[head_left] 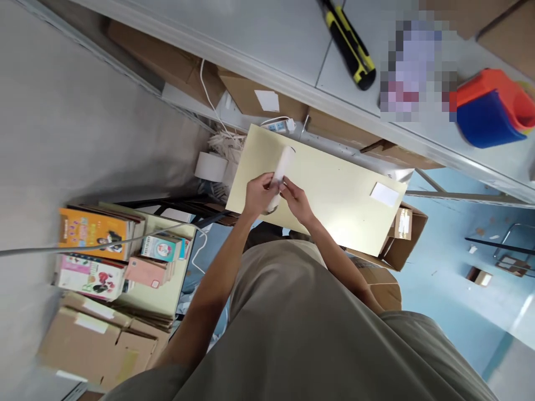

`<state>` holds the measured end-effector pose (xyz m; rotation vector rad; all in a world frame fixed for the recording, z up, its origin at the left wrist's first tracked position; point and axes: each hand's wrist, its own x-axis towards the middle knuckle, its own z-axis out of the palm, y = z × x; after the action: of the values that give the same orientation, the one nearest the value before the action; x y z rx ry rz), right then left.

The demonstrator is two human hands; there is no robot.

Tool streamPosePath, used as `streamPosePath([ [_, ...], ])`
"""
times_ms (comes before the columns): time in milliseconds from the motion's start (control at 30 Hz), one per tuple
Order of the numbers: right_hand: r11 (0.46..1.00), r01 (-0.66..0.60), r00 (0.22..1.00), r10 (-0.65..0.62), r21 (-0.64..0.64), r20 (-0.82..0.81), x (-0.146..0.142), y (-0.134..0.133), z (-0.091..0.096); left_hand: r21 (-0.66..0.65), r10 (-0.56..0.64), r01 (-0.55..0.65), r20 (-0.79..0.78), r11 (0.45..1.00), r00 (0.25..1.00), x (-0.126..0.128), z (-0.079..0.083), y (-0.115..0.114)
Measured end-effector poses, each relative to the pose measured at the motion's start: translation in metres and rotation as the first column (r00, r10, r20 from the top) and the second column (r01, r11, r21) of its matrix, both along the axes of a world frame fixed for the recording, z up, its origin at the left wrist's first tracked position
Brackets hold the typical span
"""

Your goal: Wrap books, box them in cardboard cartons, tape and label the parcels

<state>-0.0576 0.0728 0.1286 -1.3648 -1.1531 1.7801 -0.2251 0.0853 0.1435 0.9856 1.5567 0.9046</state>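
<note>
Both my hands meet over a pale yellow board (334, 189) that lies like a small tabletop. My left hand (258, 194) is closed around the near end of a white rolled tube (282, 167), which looks like rolled paper or a label roll. My right hand (295, 199) pinches the same tube from the other side, fingers pressed together. The tube points away from me toward the board's far edge. A small white label (384, 194) lies on the board to the right.
A grey shelf (267, 39) above carries a yellow-and-black utility knife (349, 44) and a red-and-blue plastic object (493, 108). Cardboard boxes (251, 94) sit under it, another open box (403, 239) at right. Books (96, 231) and boxes (96, 340) stack at left.
</note>
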Motion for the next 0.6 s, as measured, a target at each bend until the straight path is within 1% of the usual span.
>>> streamPosePath([
  [67,0.992,-0.085,0.987,0.07,0.097,0.147,-0.025,0.009,-0.018,-0.04,0.104,-0.101,0.087,0.994,0.991,-0.032,-0.023,0.017],
  [100,0.978,-0.154,0.965,0.118,0.143,0.234,-0.037,0.014,-0.027,-0.062,0.15,-0.144,0.12,0.988,0.981,-0.047,-0.036,0.027],
  [167,0.934,-0.311,0.883,0.216,0.176,0.417,-0.057,0.022,-0.042,-0.117,0.216,-0.199,0.16,0.973,0.963,-0.073,-0.06,0.046],
  [233,0.895,-0.423,0.774,0.273,0.144,0.571,-0.07,0.028,-0.054,-0.157,0.241,-0.214,0.174,0.964,0.955,-0.091,-0.082,0.063],
  [300,0.877,-0.474,0.687,0.311,0.08,0.657,-0.078,0.03,-0.063,-0.16,0.229,-0.202,0.17,0.966,0.959,-0.102,-0.101,0.076],
  [333,0.873,-0.485,0.661,0.326,0.053,0.676,-0.081,0.031,-0.067,-0.152,0.217,-0.194,0.158,0.969,0.963,-0.106,-0.109,0.081],
  [400,0.866,-0.5,0.632,0.349,0.019,0.692,-0.084,0.032,-0.074,-0.138,0.188,-0.175,0.091,0.975,0.978,-0.113,-0.122,0.088],
  [433,0.861,-0.508,0.621,0.361,0.006,0.696,-0.087,0.033,-0.077,-0.131,0.169,-0.164,0.029,0.978,0.985,-0.117,-0.127,0.09],
  [500,0.85,-0.526,0.593,0.393,-0.032,0.703,-0.093,0.035,-0.083,-0.119,0.114,-0.132,-0.148,0.984,0.982,-0.123,-0.135,0.09],
  [600,0.832,-0.547,0.54,0.436,-0.094,0.72,-0.105,0.039,-0.089,-0.12,-0.008,-0.044,-0.403,0.992,0.915,-0.127,-0.141,0.088],
])
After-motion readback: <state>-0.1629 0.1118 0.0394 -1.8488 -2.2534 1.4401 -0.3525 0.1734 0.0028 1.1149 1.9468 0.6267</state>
